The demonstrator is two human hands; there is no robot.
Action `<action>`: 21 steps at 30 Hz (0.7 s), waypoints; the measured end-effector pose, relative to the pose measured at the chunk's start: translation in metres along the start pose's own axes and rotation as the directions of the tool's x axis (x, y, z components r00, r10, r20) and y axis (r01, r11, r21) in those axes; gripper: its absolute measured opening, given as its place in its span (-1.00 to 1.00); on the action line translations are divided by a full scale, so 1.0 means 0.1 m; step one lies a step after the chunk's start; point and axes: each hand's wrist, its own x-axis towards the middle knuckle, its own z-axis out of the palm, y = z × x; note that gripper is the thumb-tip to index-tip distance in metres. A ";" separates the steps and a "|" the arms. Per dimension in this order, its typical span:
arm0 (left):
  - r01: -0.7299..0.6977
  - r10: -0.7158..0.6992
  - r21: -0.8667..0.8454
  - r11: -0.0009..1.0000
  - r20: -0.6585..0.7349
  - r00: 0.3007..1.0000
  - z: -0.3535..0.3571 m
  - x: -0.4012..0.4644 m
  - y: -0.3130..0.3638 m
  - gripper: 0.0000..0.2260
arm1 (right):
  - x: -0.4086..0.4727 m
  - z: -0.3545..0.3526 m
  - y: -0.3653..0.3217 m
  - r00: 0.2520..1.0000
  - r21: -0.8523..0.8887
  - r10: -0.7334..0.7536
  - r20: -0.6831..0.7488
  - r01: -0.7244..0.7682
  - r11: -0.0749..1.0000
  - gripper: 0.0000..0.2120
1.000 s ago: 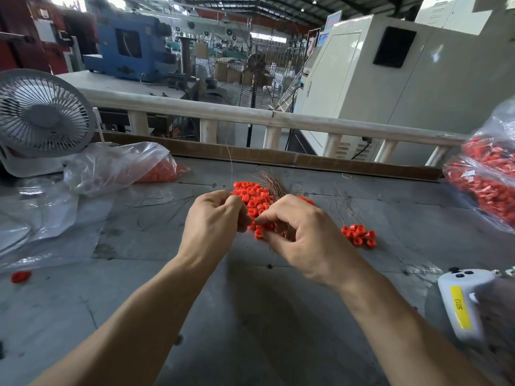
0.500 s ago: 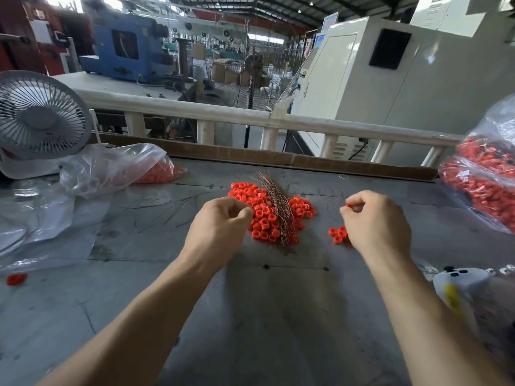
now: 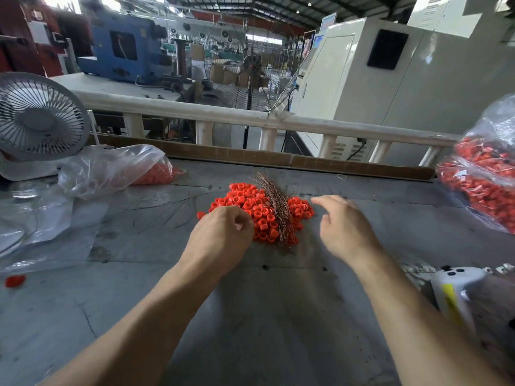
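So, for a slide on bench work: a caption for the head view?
Left hand curled at a pile of red rings, right hand open beside the wire bundle lying across it.

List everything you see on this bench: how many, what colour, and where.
caps: one big pile, red, table centre
wires: one bundle, coppery, lying across the pile
bags: two, clear with red caps inside, one back left, one at the right edge
loose cap: one, red, left edge
plastic sheet: one, clear, left side
fan: one, pale grey, back left
device: one, white with a yellow label, near right
table: one, grey
rail: one, whitish, behind the table
left hand: one, fingers curled, at the pile's left edge
right hand: one, fingers spread, by the pile's right side
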 end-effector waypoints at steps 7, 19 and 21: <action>-0.025 0.025 0.051 0.998 0.000 1.000 0.03 0.01 -0.02 -0.87 | 0.06 0.23 -0.19 0.968 -0.021 -0.041 0.247 0.047 0.999 -0.23; -0.049 0.051 0.117 0.992 -0.015 0.999 0.05 0.04 -0.06 -0.79 | -0.06 0.13 -0.20 0.980 0.073 -0.091 0.180 0.079 0.994 -0.54; -0.053 0.055 0.123 0.991 -0.015 0.998 0.07 0.03 -0.07 -0.78 | -0.09 0.11 -0.21 0.980 0.094 -0.094 0.175 0.078 0.993 -0.60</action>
